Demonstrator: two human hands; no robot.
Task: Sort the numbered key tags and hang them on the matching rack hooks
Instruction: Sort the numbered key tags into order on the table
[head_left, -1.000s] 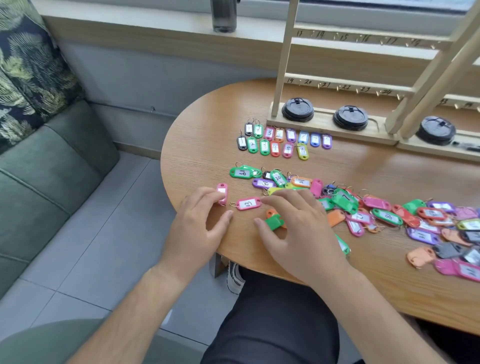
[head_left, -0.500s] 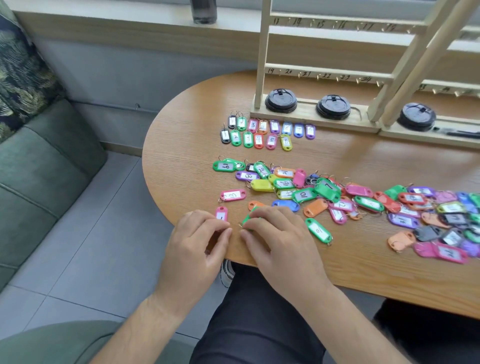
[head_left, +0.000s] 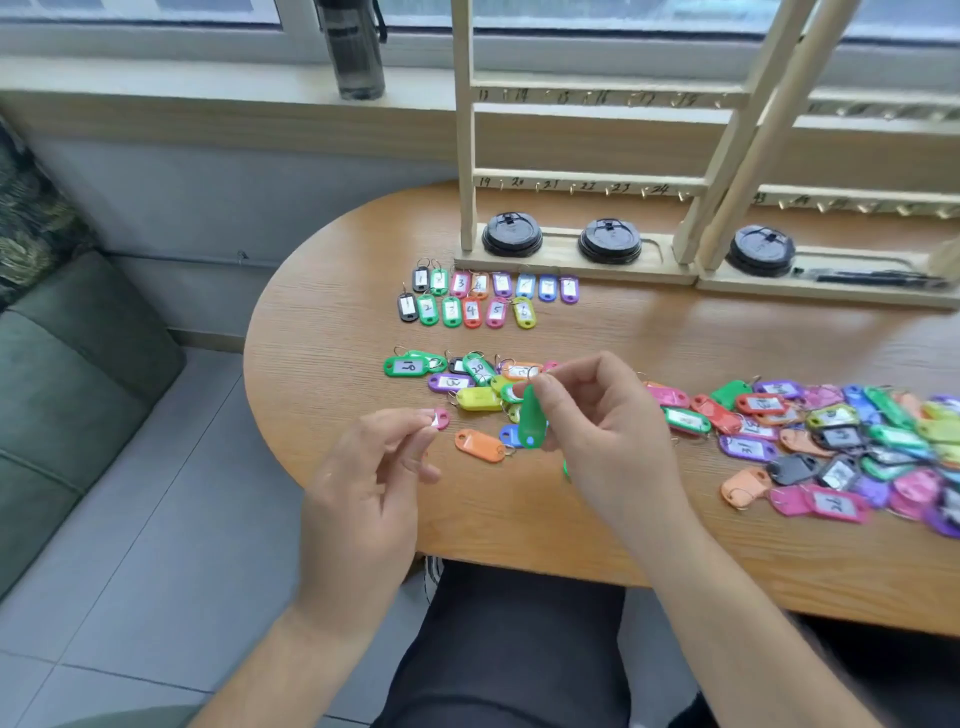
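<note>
My right hand (head_left: 602, 431) pinches a green key tag (head_left: 531, 418) by its ring, and the tag hangs above the table. My left hand (head_left: 369, 483) pinches a pink key tag (head_left: 439, 419) near the table's front edge. Two neat rows of sorted tags (head_left: 470, 299) lie before the wooden rack (head_left: 582, 182), whose bars carry numbered hooks. A loose heap of coloured tags (head_left: 810, 431) spreads to the right, and a smaller cluster (head_left: 467, 382) lies behind my hands.
Three black lids (head_left: 511, 235) sit in the rack's base. A dark bottle (head_left: 353, 52) stands on the window sill. A green sofa (head_left: 67, 374) is left of the round wooden table (head_left: 322, 332). An orange tag (head_left: 479, 445) lies between my hands.
Both hands lifted off the table edge. The right hand raised a green tag by its ring; the left raised the pink tag.
</note>
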